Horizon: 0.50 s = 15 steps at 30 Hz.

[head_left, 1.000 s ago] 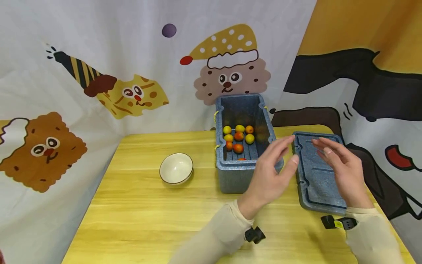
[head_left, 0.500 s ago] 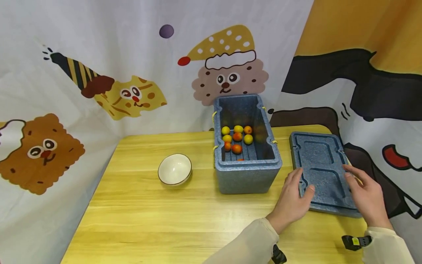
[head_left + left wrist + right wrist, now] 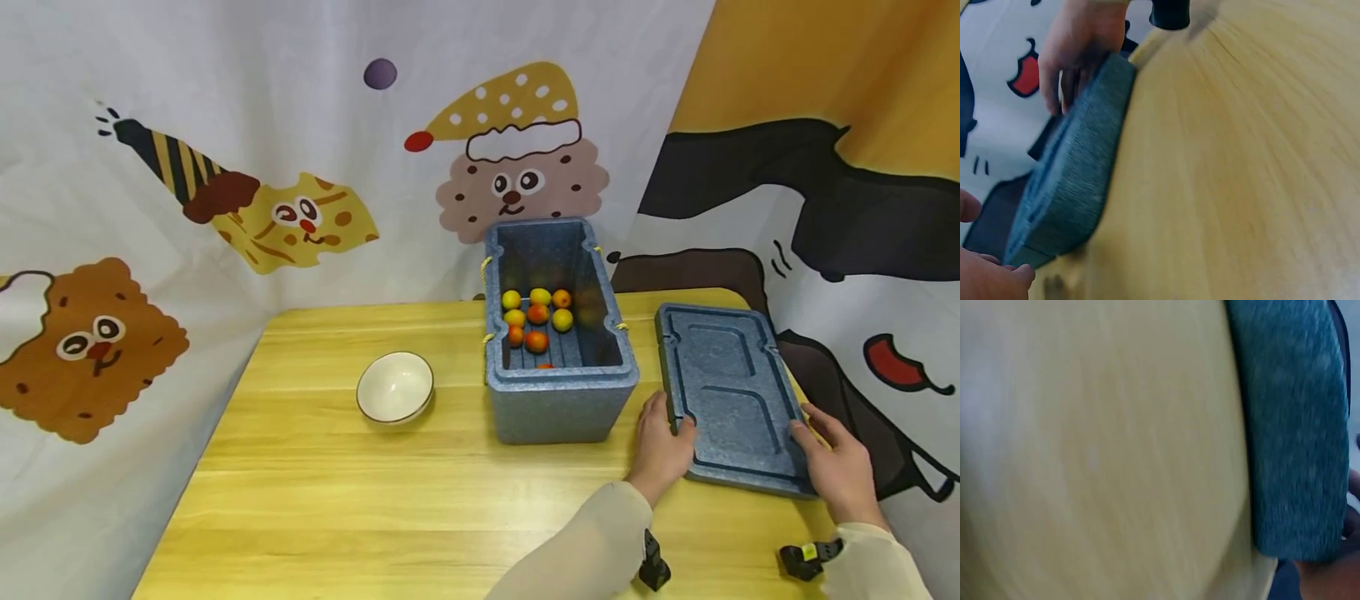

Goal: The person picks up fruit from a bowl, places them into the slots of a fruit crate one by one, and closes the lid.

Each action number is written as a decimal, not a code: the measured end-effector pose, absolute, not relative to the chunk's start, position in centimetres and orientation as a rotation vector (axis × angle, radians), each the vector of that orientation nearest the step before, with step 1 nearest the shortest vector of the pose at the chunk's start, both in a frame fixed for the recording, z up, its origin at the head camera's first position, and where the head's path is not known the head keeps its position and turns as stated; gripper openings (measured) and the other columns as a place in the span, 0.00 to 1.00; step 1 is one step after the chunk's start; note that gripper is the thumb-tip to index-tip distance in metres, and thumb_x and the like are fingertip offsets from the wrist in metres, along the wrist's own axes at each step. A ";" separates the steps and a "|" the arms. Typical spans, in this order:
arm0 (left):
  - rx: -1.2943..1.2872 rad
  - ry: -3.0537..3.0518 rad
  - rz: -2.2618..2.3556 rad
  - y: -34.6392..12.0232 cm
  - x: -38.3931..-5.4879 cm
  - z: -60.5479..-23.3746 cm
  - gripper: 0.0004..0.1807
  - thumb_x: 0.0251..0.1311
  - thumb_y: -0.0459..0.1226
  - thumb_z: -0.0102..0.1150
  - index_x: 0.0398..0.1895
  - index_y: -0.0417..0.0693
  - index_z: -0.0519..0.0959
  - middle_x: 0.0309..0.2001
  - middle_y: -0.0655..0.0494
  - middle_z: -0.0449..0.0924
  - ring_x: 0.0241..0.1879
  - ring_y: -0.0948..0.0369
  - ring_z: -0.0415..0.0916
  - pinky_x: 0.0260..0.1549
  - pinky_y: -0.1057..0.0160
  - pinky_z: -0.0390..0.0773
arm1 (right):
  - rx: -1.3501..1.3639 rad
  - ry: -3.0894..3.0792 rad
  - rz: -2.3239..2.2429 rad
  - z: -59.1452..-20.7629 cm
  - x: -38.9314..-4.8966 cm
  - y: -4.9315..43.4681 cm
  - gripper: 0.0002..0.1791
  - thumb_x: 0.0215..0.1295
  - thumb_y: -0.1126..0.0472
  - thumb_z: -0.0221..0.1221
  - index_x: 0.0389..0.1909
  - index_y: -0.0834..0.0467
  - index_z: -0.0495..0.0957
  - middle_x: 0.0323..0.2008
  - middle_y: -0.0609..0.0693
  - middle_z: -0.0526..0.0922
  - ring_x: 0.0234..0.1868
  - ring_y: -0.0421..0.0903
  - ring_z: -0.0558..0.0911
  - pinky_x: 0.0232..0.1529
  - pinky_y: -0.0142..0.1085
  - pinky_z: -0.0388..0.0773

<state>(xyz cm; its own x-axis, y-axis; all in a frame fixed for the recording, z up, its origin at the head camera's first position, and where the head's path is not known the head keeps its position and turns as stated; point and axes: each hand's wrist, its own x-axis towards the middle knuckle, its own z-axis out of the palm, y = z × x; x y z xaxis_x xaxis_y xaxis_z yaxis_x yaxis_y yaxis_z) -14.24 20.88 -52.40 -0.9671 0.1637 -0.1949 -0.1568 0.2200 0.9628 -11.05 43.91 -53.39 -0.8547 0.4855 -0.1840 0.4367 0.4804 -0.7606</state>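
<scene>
A blue-grey speckled box lid (image 3: pixel 738 387) lies on the table at the right, recessed side up. My left hand (image 3: pixel 662 448) holds its left edge, thumb over the rim and fingers along the side. At the opposite edge my right hand (image 3: pixel 842 467) grips near the front corner, its thumb on the rim. In the left wrist view the fingers (image 3: pixel 997 275) of my left hand meet the lid's edge. The right wrist view shows the lid's thick side wall (image 3: pixel 1297 437) close up, with the right hand (image 3: pixel 1329 575) partly cut off at the corner.
Left of the lid stands a matching open box (image 3: pixel 555 408) with yellow rope handles. Several small yellow and orange fruits (image 3: pixel 536 342) lie inside it. A white bowl (image 3: pixel 395 387) sits farther left on the wooden table (image 3: pixel 360 508). A printed cloth (image 3: pixel 315 100) hangs behind.
Both hands have come down and rightward from above the box and lid, then closed onto the lid's two side edges. Box, bowl and lid have stayed in place.
</scene>
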 end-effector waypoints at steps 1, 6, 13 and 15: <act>-0.015 2.245 1.809 21.0 -14.3 -52.8 0.29 0.71 0.43 0.54 0.73 0.50 0.64 0.71 0.60 0.60 0.69 0.61 0.58 0.63 0.57 0.66 | -0.838 -2.656 1.342 -53.6 -11.1 44.0 0.38 0.76 0.43 0.45 0.77 0.60 0.48 0.73 0.68 0.49 0.71 0.70 0.52 0.63 0.67 0.53; -0.045 2.297 1.807 21.4 -15.0 -54.4 0.26 0.71 0.40 0.55 0.70 0.46 0.68 0.68 0.59 0.66 0.64 0.59 0.66 0.59 0.59 0.71 | -0.828 -2.655 1.400 -54.6 -11.1 44.6 0.38 0.76 0.42 0.44 0.77 0.59 0.48 0.73 0.67 0.52 0.70 0.68 0.55 0.65 0.64 0.54; -0.036 2.326 1.892 21.5 -15.7 -55.1 0.20 0.67 0.34 0.58 0.63 0.45 0.76 0.60 0.59 0.74 0.52 0.60 0.77 0.49 0.68 0.76 | -0.852 -2.595 1.536 -56.0 -10.9 46.2 0.35 0.76 0.42 0.43 0.78 0.51 0.50 0.75 0.57 0.51 0.72 0.51 0.58 0.68 0.44 0.61; -0.044 2.319 1.912 21.5 -15.9 -55.2 0.19 0.67 0.33 0.59 0.60 0.46 0.78 0.57 0.61 0.75 0.51 0.61 0.78 0.47 0.70 0.77 | -0.861 -2.588 1.564 -56.3 -10.9 46.6 0.34 0.76 0.42 0.44 0.78 0.49 0.51 0.75 0.55 0.52 0.68 0.46 0.64 0.59 0.31 0.71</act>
